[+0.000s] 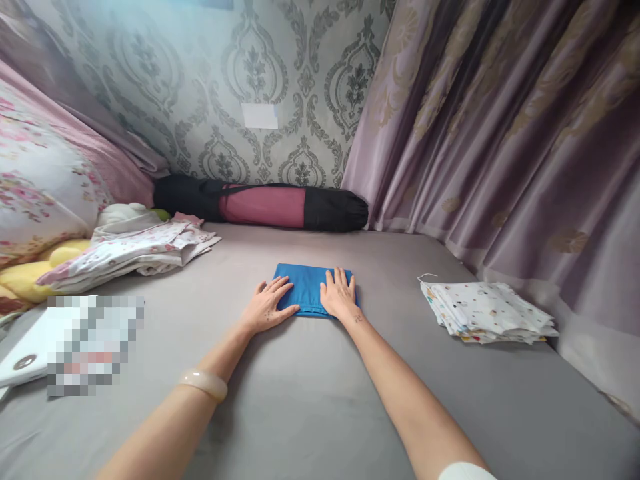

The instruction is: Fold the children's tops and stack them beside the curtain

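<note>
A blue cloth (305, 283), folded into a flat rectangle, lies in front of me on the grey bed sheet (300, 400). My left hand (270, 305) rests at its left edge, fingers spread and the thumb along the near edge. On the cloth's right part my right hand (340, 293) lies flat, palm down, with fingers stretched out. Neither hand grips the cloth; both touch it from above. Several layers show along its near fold. A pale bangle (204, 385) circles my left wrist.
To the right sits a stack of folded white printed cloth (490, 310). Folded floral clothes (150, 250) lie at the left, near a floral pillow (45, 167). A white device (30, 353) and a blurred item (95, 353) are nearer. A black-and-pink long bag (263, 205) lines the wall.
</note>
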The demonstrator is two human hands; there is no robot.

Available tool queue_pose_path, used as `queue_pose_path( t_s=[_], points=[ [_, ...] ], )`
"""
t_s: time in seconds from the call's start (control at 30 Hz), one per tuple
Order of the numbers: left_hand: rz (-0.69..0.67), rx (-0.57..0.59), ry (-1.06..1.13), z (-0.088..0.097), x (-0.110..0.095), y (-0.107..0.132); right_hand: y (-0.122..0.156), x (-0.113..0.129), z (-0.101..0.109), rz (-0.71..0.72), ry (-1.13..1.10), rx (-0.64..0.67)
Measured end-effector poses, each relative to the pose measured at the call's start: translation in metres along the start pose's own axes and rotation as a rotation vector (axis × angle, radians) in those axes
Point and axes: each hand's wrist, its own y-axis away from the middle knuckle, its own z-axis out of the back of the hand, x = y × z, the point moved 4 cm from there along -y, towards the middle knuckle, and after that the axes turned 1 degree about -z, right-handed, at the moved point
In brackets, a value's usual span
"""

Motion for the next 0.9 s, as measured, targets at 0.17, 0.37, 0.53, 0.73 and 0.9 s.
queue_pose_path(
  t_s=[0.17, 0.37, 0.53, 0.73, 0.9],
  points=[
    [-0.001, -0.003, 0.000, -0.002, 0.002, 0.000, 0.001, -0.005, -0.005, -0.019, 0.004, 0.004],
    [-0.003, -0.010, -0.003, -0.003, 0.002, 0.000, 0.002, -0.003, -0.008, -0.016, 0.007, -0.011],
    [0.004, -0.004, 0.009, 0.000, 0.000, 0.000, 0.001, -0.005, -0.005, -0.015, 0.008, 0.030],
    [0.003, -0.011, 0.016, -0.001, 0.001, 0.000, 0.011, -0.015, 0.003, 0.001, 0.022, 0.102],
    [-0.003, -0.005, 0.019, -0.001, 0.001, -0.001, 0.023, -0.020, 0.002, -0.014, 0.029, 0.070]
  ],
)
